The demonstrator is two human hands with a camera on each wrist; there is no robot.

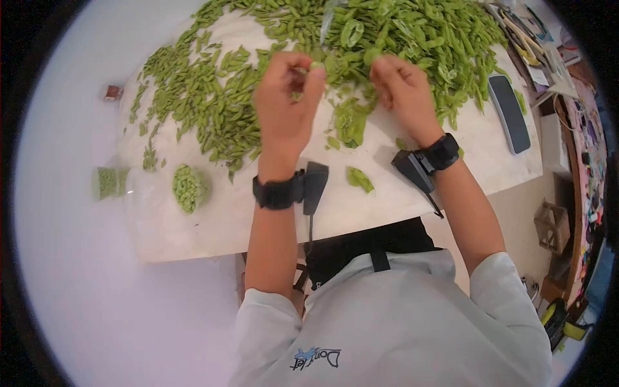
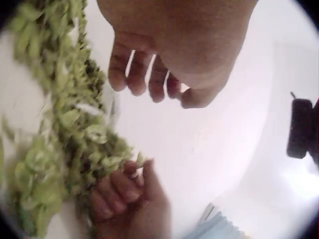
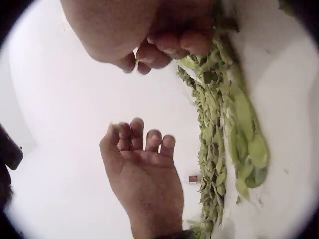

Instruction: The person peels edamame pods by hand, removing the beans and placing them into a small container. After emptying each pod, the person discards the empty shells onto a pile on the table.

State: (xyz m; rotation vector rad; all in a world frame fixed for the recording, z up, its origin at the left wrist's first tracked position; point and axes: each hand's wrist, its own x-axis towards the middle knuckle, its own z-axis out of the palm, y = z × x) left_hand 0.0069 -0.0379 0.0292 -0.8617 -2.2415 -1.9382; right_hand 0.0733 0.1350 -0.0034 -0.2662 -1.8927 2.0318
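Observation:
My left hand (image 1: 288, 106) hovers above the near edge of the pod heap, fingers loosely bent and spread. In the right wrist view nothing shows between the left fingers (image 3: 153, 141). To its right, my right hand (image 1: 405, 90) is raised over the pods with fingertips together. The left wrist view shows its thumb and forefinger pinching a small green pod (image 2: 140, 159), mostly hidden by the fingers. A large heap of green soybean pods (image 1: 425, 39) lies at the far side of the table. Between the hands sits a small pile of light green split pods (image 1: 350, 122).
More pods (image 1: 219, 109) spread across the left of the pale table (image 1: 238, 219). A clear container of shelled beans (image 1: 189, 188) stands at the left front. One loose pod (image 1: 359, 179) lies near the front edge. A phone (image 1: 509, 115) rests at the right, by a cluttered shelf.

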